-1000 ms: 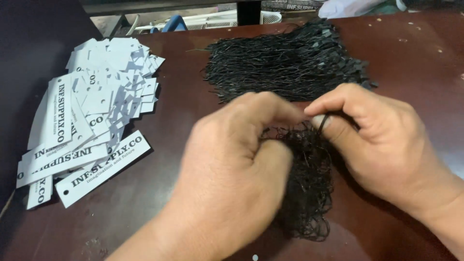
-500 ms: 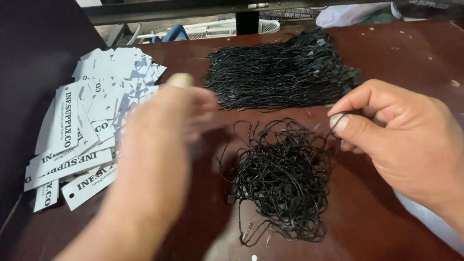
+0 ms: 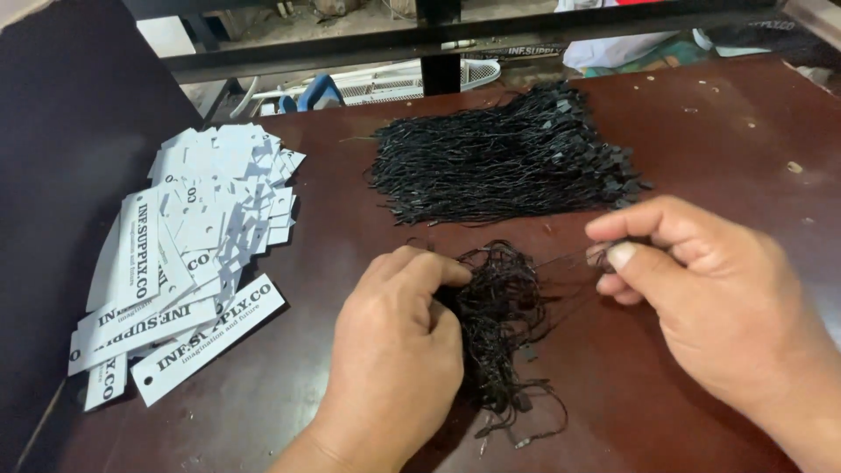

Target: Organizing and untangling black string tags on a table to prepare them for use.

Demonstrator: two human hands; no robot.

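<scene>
A tangled clump of black string loops (image 3: 504, 324) lies on the dark brown table (image 3: 727, 140). My left hand (image 3: 399, 350) presses down on the clump's left side, fingers curled onto it. My right hand (image 3: 701, 298) is to the right of the clump, thumb and forefinger pinched on one thin black string pulled taut out of it. Behind the clump a larger, neater bundle of black strings (image 3: 504, 158) is spread across the table.
A loose pile of white rectangular paper tags (image 3: 188, 245) with black print lies at the left. A dark wall panel (image 3: 61, 175) borders the table's left side. Beyond the far edge are a black metal bar (image 3: 438, 39) and a white fan grille (image 3: 394, 83).
My left hand left the clump, swung over toward the tags, then came back onto the clump's left side. My right hand moved right, drawing one string out.
</scene>
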